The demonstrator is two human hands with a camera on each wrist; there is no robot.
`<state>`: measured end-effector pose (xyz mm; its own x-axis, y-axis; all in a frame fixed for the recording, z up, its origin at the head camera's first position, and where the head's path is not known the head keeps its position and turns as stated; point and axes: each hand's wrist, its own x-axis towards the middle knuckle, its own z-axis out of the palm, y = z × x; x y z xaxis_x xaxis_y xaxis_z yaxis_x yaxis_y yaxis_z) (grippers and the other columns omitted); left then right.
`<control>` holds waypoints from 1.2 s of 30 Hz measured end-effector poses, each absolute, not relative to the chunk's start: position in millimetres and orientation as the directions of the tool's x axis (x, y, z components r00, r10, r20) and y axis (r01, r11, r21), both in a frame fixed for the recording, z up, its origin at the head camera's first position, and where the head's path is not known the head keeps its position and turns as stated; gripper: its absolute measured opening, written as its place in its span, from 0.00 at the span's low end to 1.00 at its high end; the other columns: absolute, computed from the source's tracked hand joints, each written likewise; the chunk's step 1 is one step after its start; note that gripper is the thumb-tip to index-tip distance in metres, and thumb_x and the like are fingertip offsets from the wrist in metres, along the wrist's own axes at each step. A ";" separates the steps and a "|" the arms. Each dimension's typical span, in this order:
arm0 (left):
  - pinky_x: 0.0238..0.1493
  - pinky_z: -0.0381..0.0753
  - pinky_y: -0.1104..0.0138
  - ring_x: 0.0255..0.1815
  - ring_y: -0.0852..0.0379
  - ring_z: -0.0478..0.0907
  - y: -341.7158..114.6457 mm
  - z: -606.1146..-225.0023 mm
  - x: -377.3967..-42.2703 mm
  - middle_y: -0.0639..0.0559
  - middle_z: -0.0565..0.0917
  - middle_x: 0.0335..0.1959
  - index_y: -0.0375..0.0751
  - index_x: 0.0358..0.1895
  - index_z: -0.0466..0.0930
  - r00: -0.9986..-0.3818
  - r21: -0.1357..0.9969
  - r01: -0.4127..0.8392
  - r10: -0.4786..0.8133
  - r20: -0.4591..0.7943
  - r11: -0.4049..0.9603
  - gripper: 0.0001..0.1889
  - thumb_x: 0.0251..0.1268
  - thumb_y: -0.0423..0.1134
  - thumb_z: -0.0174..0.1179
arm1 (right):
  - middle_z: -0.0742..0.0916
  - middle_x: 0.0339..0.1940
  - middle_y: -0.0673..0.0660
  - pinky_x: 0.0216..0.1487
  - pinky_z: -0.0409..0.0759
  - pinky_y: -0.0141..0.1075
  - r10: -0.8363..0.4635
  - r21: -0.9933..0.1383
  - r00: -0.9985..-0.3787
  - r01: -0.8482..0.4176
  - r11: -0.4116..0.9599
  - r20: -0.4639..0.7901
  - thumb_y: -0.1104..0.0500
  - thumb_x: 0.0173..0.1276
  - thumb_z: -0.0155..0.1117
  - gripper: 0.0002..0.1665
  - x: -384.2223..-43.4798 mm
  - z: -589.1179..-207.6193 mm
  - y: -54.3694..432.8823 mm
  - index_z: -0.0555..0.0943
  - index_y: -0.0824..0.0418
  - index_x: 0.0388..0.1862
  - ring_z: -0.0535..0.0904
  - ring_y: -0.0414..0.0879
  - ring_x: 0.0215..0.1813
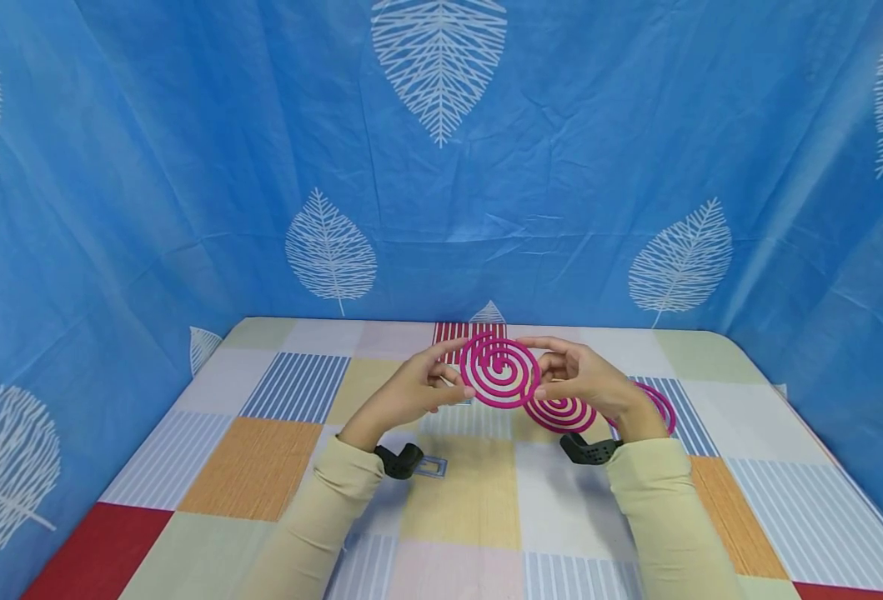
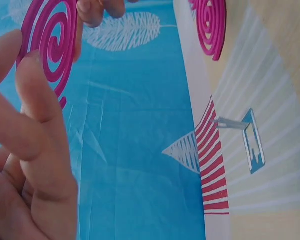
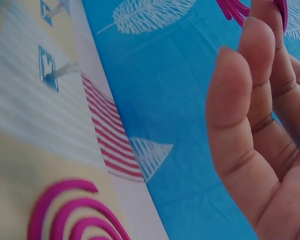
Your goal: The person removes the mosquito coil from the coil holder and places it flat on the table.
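Observation:
A magenta mosquito coil (image 1: 499, 367) is held up above the table, its spiral face toward me. My left hand (image 1: 414, 385) pinches its left edge between thumb and fingers. At its right edge, the thumb and fingers of my right hand (image 1: 584, 375) grip it too. The left wrist view shows the coil (image 2: 71, 35) tilted at the fingertips; the right wrist view catches only part of it (image 3: 283, 11). Below the right hand lies a second coil (image 1: 559, 407). A third coil (image 1: 664, 402) is partly hidden behind the right wrist.
A small metal coil stand (image 1: 431, 467) with a raised tab lies near the left wrist. Another metal stand (image 3: 46, 12) shows in the right wrist view. A patchwork cloth (image 1: 464, 492) covers the table, and a blue leaf-patterned curtain (image 1: 531, 192) surrounds its back and sides.

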<state>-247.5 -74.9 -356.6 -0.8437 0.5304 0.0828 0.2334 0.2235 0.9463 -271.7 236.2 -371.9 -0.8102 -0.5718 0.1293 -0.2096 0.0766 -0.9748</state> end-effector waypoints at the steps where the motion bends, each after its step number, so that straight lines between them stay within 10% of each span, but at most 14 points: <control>1: 0.28 0.74 0.67 0.29 0.58 0.75 -73.2 -356.6 -246.8 0.50 0.85 0.38 0.37 0.86 0.59 -0.847 0.944 0.237 0.525 0.084 0.230 0.41 0.74 0.32 0.69 | 0.88 0.39 0.52 0.45 0.84 0.33 -0.579 -0.973 -0.805 -0.218 0.078 0.133 0.74 0.67 0.73 0.44 -271.9 -371.5 237.8 0.64 0.77 0.80 0.83 0.42 0.40; 36: 0.42 0.79 0.67 0.42 0.39 0.90 -37.9 -375.0 -229.6 0.54 0.89 0.37 0.40 0.83 0.66 -0.853 0.898 0.267 0.519 0.051 0.351 0.40 0.71 0.36 0.74 | 0.89 0.41 0.51 0.52 0.87 0.35 -0.627 -0.964 -0.773 -0.229 0.132 0.098 0.73 0.73 0.70 0.37 -253.8 -394.0 278.2 0.69 0.74 0.78 0.86 0.43 0.43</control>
<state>-229.6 -37.9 -375.0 -0.8535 0.5186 0.0507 0.2667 0.3511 0.8976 -253.8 278.2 -394.0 -0.7731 -0.6266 0.0980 -0.2293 0.1321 -0.9643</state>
